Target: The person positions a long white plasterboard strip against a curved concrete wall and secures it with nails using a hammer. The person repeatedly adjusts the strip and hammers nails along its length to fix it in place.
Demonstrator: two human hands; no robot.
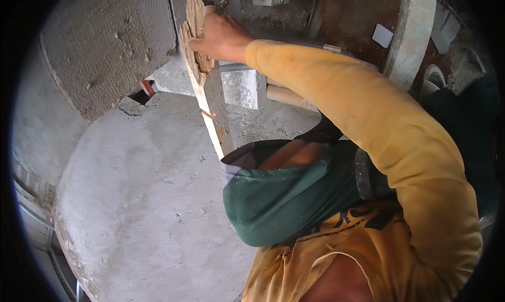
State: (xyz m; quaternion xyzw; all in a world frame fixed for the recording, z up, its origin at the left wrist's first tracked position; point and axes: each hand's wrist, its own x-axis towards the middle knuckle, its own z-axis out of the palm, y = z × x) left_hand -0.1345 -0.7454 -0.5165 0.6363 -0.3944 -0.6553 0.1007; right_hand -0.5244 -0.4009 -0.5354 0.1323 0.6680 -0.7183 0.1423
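My right hand (225, 37) reaches forward in a yellow sleeve, its fingers closed round the upper end of a wooden plank (214, 97). That end is splintered and broken, with a jagged top. The plank stands tilted, its pale edge running down until my bent leg in green cloth (284, 202) hides its lower end. A bent, rust-coloured bit of metal (209, 114) sticks out from its side. My left hand is out of sight.
A grey concrete surface (142, 212) spreads on the left, below a rough concrete wall (115, 44). A dark gap with a red edge (148, 87) lies where they meet. Beyond my arm are a round wooden pole (286, 96), a white flat piece (382, 35) and a concrete beam (413, 36).
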